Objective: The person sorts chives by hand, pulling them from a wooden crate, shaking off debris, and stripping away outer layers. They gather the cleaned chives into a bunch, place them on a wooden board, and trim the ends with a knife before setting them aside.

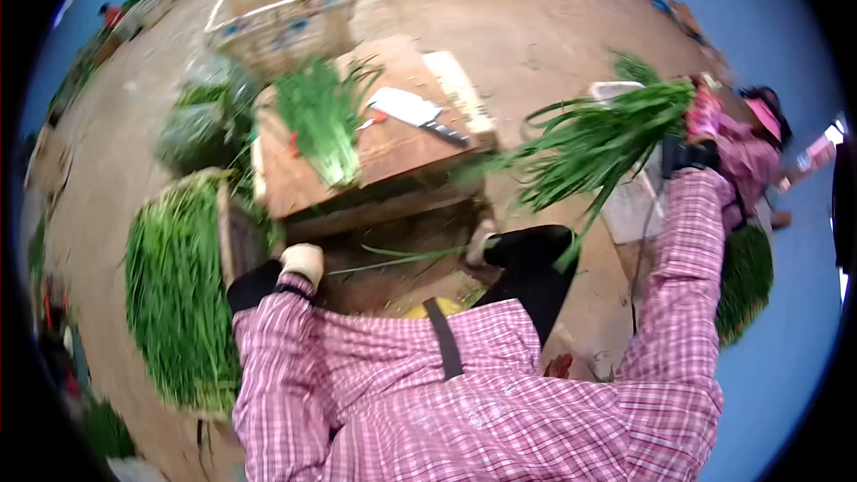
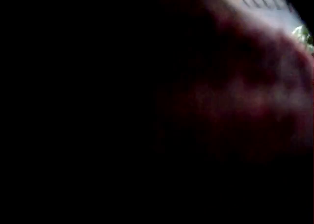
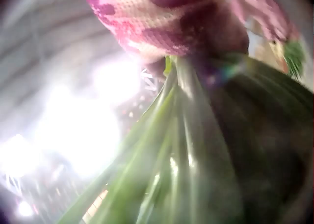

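The chive bunch (image 1: pixel 594 138) is in the air to the person's right, past the edge of the wooden surface (image 1: pixel 402 158), its leaves fanning back toward that edge. It should be light for its bulk but floppy: the long, narrow leaves already droop and splay, so the loose tips will likely trail and swing. The sheen on the leaves in the right wrist view suggests some slip between strands; a loose hold could let inner ones slide out, and a hard squeeze could bruise or crease them. The best hold is around the gathered, paler end, where the stalks lie closest and are probably stiffest.

That is where the right hand (image 1: pixel 703 114), in a pink patterned glove, grips, closed round the bundle. The left hand (image 1: pixel 303 262) is low near the lap, beside a stray leaf (image 1: pixel 397 261); whether its fingers are open or closed, I cannot tell, and its wrist view is nearly all dark.

On the surface lie a second bunch (image 1: pixel 317 125) and, just beside it, a knife (image 1: pixel 403 106). More greens (image 1: pixel 178 295) are heaped to the left, and a plastic crate (image 1: pixel 290 36) stands beyond the surface.
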`<state>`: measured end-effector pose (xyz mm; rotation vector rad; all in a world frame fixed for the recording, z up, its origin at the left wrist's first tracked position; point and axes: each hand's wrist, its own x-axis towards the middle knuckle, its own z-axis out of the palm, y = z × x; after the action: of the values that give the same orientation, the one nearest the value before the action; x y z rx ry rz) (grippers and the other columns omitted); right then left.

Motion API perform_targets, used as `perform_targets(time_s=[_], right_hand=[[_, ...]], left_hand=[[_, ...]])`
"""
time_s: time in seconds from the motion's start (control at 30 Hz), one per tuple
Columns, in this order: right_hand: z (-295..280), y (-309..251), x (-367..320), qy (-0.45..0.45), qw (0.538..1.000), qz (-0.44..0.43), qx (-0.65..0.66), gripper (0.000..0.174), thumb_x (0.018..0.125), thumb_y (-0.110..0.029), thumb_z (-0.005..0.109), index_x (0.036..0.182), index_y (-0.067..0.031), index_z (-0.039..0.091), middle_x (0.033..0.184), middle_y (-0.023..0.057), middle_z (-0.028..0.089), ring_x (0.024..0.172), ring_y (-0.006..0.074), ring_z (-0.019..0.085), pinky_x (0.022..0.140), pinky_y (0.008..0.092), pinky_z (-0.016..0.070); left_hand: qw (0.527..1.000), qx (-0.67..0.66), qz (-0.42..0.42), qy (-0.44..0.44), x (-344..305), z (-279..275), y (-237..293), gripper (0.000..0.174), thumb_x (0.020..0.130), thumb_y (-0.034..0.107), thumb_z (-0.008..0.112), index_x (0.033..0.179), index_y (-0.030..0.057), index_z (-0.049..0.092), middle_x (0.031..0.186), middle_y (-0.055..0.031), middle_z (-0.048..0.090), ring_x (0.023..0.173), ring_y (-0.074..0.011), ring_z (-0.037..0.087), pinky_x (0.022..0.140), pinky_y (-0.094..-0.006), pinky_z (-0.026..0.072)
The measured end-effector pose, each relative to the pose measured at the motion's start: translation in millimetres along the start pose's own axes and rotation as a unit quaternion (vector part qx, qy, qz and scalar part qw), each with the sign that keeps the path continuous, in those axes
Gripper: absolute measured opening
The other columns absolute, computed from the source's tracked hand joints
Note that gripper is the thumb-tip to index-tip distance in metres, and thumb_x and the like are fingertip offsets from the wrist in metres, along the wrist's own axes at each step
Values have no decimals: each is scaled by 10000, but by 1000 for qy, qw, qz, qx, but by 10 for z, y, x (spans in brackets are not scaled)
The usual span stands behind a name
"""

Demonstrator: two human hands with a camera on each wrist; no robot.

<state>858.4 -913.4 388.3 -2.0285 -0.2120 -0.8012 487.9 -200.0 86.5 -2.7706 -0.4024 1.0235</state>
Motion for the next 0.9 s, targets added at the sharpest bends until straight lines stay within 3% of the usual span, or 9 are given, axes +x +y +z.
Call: perform_targets(time_s=[0.07,0.17,0.27,0.3,0.37,0.47,0.57,0.7,0.9], right_hand=[[13,-375,114,76,990,-70,-98,273,907,-145,680,1116,26,638,909,113,716,831,214,690,708,345,545],[537,-1626,-397,107,957,103,251,246,895,-147,731,1049,30,657,814,105,720,683,181,680,605,312,531],[793,-1880,-531,42,990,-114,73,310,929,-180,689,1153,25,625,831,139,719,753,203,694,666,291,550],[947,-2283,-815,9,990,-115,84,325,960,-214,641,1177,27,619,879,160,720,794,222,698,688,292,558],[1220,-2557,-1291,-252,816,-12,520,423,1002,-296,515,1266,30,571,1004,178,696,882,235,678,722,284,562],[1552,-2931,-2160,-486,798,-275,227,418,975,-287,529,1265,10,574,1038,166,679,929,247,657,772,310,543],[1806,-2979,-2879,-560,651,-502,102,416,948,-278,544,1264,-9,576,1071,154,663,976,258,637,822,337,525],[1915,-2875,-3212,-568,581,-574,95,420,912,-266,562,1262,-35,580,1116,137,641,1039,273,609,888,372,500],[1949,-2806,-3340,-574,550,-598,102,438,858,-248,591,1260,-73,585,1183,113,608,1133,296,567,987,425,462]], left_hand=[[998,-26,53,16,-52,-290,155,300,883,245,634,1148,148,735,1203,-113,698,1143,-285,655,911,-431,531],[939,-250,199,125,-468,-867,447,442,888,347,658,1251,93,661,1227,-147,676,1159,-303,631,981,-372,488],[714,-536,449,-34,-829,-1473,920,424,1030,306,537,1309,-8,600,1296,-120,648,1188,-202,610,1005,-333,482],[537,-635,536,-144,-955,-1533,1075,609,1036,458,468,1375,-46,523,1391,-178,561,1293,-273,534,1099,-378,409],[404,-674,553,-278,-1181,-1774,1424,832,992,631,354,1476,-46,371,1458,-246,469,1378,-320,438,1169,-431,317],[250,-675,598,-353,-1415,-1942,1723,1179,783,885,278,1554,1,148,1546,-235,346,1414,-335,386,1150,-459,348],[57,-728,481,-486,-1520,-1865,1691,1176,734,859,425,1566,62,190,1480,-149,460,1254,-264,524,980,-481,500],[95,-769,471,-421,-1602,-1552,1635,1011,819,677,596,1528,25,290,1565,-173,337,1395,-268,411,1095,-449,431],[236,-836,355,-346,-1472,-1577,1445,503,928,233,694,1349,11,534,1194,-136,659,1003,-171,678,812,-312,585]])
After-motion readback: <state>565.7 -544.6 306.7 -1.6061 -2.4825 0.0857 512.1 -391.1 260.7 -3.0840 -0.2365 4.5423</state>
